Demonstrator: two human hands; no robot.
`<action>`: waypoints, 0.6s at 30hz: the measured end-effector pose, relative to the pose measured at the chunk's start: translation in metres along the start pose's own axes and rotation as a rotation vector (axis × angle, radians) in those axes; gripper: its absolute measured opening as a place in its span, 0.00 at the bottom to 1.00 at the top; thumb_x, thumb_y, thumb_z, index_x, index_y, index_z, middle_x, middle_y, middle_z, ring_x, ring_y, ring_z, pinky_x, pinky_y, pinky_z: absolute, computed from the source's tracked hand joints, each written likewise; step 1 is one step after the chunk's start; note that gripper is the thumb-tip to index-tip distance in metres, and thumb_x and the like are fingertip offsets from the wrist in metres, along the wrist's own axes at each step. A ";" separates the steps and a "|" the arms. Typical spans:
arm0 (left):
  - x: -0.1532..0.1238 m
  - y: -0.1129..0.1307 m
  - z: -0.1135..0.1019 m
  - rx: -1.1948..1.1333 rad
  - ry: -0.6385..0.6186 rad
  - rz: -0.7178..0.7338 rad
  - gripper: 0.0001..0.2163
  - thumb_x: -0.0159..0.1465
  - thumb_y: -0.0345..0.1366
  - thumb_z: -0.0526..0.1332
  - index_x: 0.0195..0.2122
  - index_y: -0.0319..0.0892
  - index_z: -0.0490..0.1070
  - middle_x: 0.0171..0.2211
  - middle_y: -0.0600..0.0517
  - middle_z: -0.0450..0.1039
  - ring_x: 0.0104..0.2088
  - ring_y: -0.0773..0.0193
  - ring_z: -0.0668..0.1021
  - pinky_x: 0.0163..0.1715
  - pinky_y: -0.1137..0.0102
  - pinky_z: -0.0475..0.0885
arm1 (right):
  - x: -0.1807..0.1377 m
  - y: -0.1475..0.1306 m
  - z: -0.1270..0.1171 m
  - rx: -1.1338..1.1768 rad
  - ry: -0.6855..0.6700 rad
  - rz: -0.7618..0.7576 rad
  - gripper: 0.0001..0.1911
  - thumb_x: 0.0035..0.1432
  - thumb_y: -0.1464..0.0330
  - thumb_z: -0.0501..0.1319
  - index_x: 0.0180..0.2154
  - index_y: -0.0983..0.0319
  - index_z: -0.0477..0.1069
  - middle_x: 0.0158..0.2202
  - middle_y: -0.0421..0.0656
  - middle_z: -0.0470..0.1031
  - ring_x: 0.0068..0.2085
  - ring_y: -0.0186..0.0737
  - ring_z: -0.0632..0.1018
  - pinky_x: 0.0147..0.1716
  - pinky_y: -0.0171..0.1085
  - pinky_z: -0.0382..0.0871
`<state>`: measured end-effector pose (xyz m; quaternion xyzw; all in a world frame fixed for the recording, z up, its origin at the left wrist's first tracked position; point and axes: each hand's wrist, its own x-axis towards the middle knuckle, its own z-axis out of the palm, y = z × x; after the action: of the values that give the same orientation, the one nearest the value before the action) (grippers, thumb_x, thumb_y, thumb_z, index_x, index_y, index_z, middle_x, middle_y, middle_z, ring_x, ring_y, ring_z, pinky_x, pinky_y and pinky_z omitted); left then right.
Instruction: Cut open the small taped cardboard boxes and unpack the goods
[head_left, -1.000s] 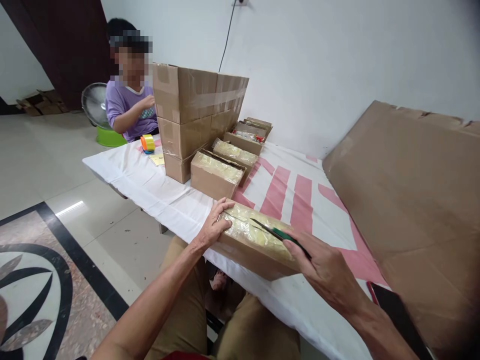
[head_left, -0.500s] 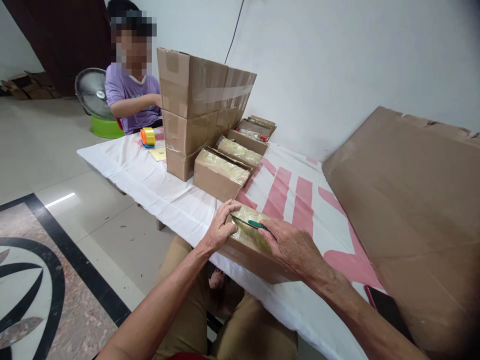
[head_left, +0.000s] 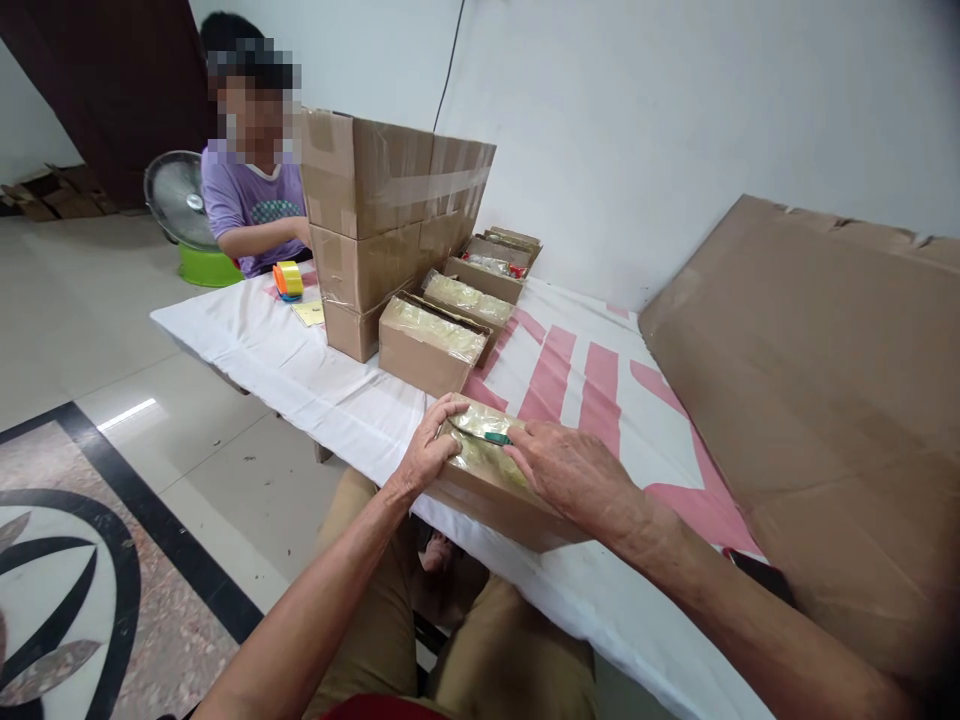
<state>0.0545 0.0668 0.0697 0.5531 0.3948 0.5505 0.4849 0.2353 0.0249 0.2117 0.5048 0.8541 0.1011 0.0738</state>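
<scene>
Left hand: the left hand (head_left: 430,449) lay on the left end of the near carton (head_left: 499,502), fingers close together toward the far edge, thumb apart on top; firm pinch or mere resting, could not tell.
Right hand: the right hand (head_left: 571,468) was closed around the green-handled tool (head_left: 497,438), index finger and thumb pinching it; remaining fingers partly hidden, their set could not be told.
Tool: green part showed just beyond the right fingertips, above the carton's top, pointing toward the left thumb.
Near carton: on the table edge before the person's knees, brown sides, shiny yellowish top.
Tablecloth: white and pink tablecloth (head_left: 352,408), creased, under everything.
Open cartons: a row of open cartons (head_left: 424,358) ran back toward the wall; nearest two showed yellowish wrapped tops.
Stack: taped carton stack (head_left: 386,180), three high, left of that row.
Tape: tape rolls (head_left: 289,280), yellow and orange, left of the stack.
Co-worker: seated person in purple (head_left: 251,205), forearm running behind the stack.
Right side: large cardboard sheet (head_left: 810,400), leaning.
</scene>
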 end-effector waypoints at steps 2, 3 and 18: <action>0.000 0.000 0.000 0.003 0.004 -0.002 0.29 0.45 0.31 0.59 0.52 0.43 0.77 0.68 0.46 0.67 0.72 0.42 0.61 0.74 0.50 0.50 | -0.003 0.007 0.001 -0.017 -0.033 0.012 0.09 0.69 0.70 0.58 0.38 0.61 0.78 0.36 0.49 0.83 0.33 0.49 0.83 0.27 0.39 0.64; 0.000 0.001 0.000 0.002 0.007 -0.004 0.29 0.45 0.31 0.59 0.52 0.43 0.77 0.68 0.46 0.67 0.72 0.42 0.61 0.74 0.50 0.50 | -0.006 0.011 0.001 -0.021 -0.044 0.019 0.10 0.68 0.70 0.58 0.38 0.61 0.78 0.35 0.49 0.83 0.32 0.49 0.83 0.27 0.39 0.65; -0.007 0.011 0.001 -0.050 0.067 -0.053 0.27 0.46 0.36 0.60 0.50 0.42 0.77 0.66 0.46 0.70 0.71 0.42 0.63 0.73 0.52 0.52 | -0.036 0.033 -0.036 -0.023 -0.199 -0.027 0.14 0.52 0.83 0.58 0.23 0.60 0.72 0.22 0.44 0.76 0.23 0.41 0.76 0.24 0.38 0.54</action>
<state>0.0544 0.0580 0.0786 0.5114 0.4114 0.5653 0.4996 0.2724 0.0057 0.2557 0.5000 0.8480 0.0595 0.1654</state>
